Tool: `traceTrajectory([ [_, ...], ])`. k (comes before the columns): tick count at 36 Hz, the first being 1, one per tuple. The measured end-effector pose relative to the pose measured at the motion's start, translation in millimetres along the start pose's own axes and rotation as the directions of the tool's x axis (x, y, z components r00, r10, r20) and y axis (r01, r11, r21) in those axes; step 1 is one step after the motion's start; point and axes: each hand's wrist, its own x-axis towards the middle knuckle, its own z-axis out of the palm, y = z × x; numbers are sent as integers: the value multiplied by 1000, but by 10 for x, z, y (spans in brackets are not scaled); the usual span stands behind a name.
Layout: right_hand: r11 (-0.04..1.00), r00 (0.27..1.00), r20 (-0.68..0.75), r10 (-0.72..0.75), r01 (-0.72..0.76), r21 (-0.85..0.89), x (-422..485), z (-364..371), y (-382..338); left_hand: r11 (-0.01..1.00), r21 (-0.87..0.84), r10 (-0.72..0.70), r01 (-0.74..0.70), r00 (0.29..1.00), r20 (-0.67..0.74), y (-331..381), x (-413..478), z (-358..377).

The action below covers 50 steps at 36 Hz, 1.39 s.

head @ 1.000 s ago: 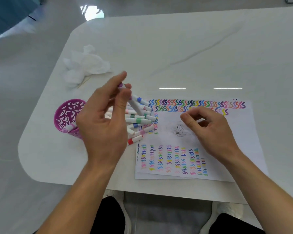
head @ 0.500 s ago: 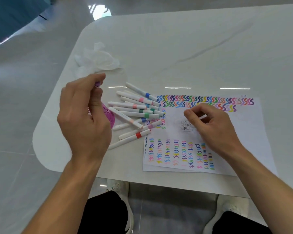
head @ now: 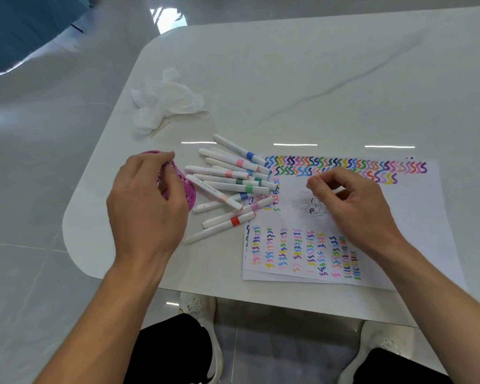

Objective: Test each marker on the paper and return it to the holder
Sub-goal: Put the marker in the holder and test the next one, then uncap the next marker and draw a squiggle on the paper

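My left hand [head: 144, 206] hovers over the purple cut-out holder [head: 188, 194], which it mostly hides. Its fingers curl at the holder's mouth and pinch a purple-capped marker [head: 164, 167], of which only a sliver shows. Several white markers [head: 233, 187] with coloured bands lie in a loose pile between the holder and the paper. The paper [head: 416, 217] is covered in rows of coloured squiggles around a small sketch. My right hand [head: 355, 206] rests on the paper with loosely curled fingers and holds nothing.
A crumpled white tissue [head: 164, 106] and a thin wooden stick [head: 178, 120] lie behind the holder. The white table's rounded corner [head: 75, 245] is close to my left hand. My knees and white shoes [head: 203, 309] show under the front edge.
My left hand carried the purple marker from above the pile leftward and down onto the holder. My right hand stayed on the paper.
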Motion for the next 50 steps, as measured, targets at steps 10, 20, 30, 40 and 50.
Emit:
traceTrajectory([
  [10, 1000, 1000, 2, -5, 5, -18, -19, -1, 6, 973, -47, 228, -227, 974, 0, 106, -33, -14],
  [20, 1000, 1000, -18, -8, 8, 19, -16, -65, 13, 873, -122, 484, -472, 806, 342, 250, -118, 127],
  [30, 1000, 1000, -2, -22, 22, 10, -30, -92, 34, 951, -2, 267, -308, 823, 502, 183, -91, 297],
  [40, 1000, 1000, 0, -22, 22, -5, -32, -78, 75, 948, 11, 276, -319, 838, 471, 193, -92, 391],
  [50, 1000, 1000, -6, -25, 24, -19, -46, -45, 48, 888, -213, 453, -407, 852, 263, 568, -96, 353],
])
